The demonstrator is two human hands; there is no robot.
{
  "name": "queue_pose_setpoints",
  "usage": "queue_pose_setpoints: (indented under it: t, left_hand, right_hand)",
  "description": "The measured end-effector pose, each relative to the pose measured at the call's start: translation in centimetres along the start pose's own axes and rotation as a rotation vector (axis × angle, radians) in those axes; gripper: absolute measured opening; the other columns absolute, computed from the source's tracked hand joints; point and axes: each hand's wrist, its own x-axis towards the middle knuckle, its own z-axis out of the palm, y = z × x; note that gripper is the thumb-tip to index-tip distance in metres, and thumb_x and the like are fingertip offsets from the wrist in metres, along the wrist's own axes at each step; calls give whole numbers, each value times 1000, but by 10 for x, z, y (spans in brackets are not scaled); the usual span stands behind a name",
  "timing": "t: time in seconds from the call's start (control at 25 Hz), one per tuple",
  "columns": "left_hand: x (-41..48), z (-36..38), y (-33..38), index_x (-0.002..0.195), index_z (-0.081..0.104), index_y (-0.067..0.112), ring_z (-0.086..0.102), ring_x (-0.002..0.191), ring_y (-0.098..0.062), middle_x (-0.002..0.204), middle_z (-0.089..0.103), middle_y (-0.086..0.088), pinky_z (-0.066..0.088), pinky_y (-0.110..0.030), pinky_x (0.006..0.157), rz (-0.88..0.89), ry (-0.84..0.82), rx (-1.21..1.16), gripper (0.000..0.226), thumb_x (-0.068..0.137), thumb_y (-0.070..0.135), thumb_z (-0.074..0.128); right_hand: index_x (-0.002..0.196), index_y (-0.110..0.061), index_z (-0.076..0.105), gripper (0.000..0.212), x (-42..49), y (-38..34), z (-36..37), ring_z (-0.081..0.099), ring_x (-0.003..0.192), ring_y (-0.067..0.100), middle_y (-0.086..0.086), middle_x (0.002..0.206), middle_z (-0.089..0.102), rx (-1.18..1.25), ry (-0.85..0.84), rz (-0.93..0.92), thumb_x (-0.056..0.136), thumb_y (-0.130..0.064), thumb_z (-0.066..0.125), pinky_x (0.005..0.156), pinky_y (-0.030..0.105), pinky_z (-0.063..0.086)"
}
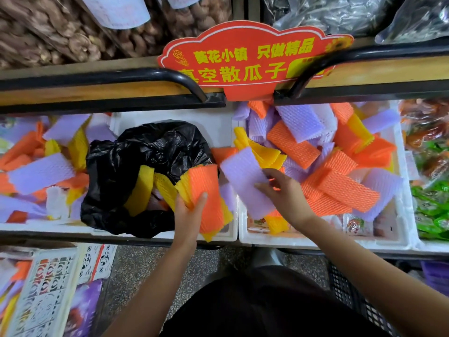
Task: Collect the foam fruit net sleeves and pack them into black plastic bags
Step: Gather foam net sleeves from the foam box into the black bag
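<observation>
Left hand [188,210]: fingers and thumb clamped round a stack of orange and yellow sleeves [206,198], held at the right edge of the black bag [145,152], which sits open in a white foam box [218,122]. Right hand [281,193]: fingertips pinching a purple sleeve [243,173] just right of the stack. Beyond the right hand: loose sleeves [335,166], purple, orange and yellow, heaped in a second foam box [315,242].

Blurry sleeves [36,171] at left edge
</observation>
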Motion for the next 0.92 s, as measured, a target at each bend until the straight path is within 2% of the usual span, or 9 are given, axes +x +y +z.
queue_pose_setpoints:
  t: [0.12,0.2,0.32,0.44,0.56,0.64,0.72,0.8,0.92]
  left_hand:
    - [-8,13,6,115,52,27,65,95,-16,108,66,2,54,-31,71,-85,-161,-98,23,92,24,56]
    - [-10,9,10,122,49,22,66,94,-10,111,66,0,55,-25,73,-61,-199,-108,34,90,16,58]
    - [-7,-14,11,127,44,12,64,96,-10,116,64,-7,54,-27,87,22,-92,-23,53,81,-1,67]
    - [-5,-43,5,130,43,18,60,105,-14,117,61,0,50,-43,94,29,66,3,58,80,7,71]
    - [-8,-61,2,127,44,19,61,102,-13,113,62,4,50,-41,92,51,160,-15,58,78,14,75]
    - [-10,-66,0,125,47,17,62,101,-13,112,63,2,51,-37,89,69,184,-11,64,70,23,79]
    - [-12,-68,-2,121,49,18,63,100,-13,111,64,2,51,-33,86,72,193,0,63,66,26,78]
    - [-10,-67,-3,119,51,18,63,99,-13,109,65,3,51,-36,86,47,204,5,54,73,18,80]
    - [-4,-51,-1,117,51,18,62,101,-16,107,64,3,50,-36,87,2,243,5,45,78,13,74]
  right_hand:
    - [128,-5,53,40,-5,-24,37,57,96,19,7,116,57,45,-131,15,91,-18,60,80,19,38]
    - [123,-4,54,31,-8,-28,57,57,99,27,12,114,57,-46,-186,-44,94,-18,54,81,26,37]
    - [125,-6,53,32,-2,-29,68,56,108,28,12,122,55,-87,-301,-145,96,-19,52,92,31,41]
    - [144,-9,32,54,19,-16,76,29,138,22,8,147,36,-250,-400,-191,96,-23,51,112,28,22]
    - [150,-8,10,71,36,0,89,-4,146,24,7,156,16,-648,-538,-273,96,-30,51,117,33,1]
    - [149,-8,13,75,40,6,94,3,145,27,11,154,21,-808,-591,-324,92,-32,56,117,33,3]
    - [143,-11,29,64,44,5,91,29,136,26,10,146,34,-733,-565,-306,90,-26,60,109,32,25]
    - [134,-14,40,49,48,1,80,50,117,27,8,137,42,-571,-420,-213,89,-19,59,91,31,38]
    - [125,-7,46,40,39,-10,65,52,103,34,15,122,45,-354,-39,-185,88,-16,58,87,40,42]
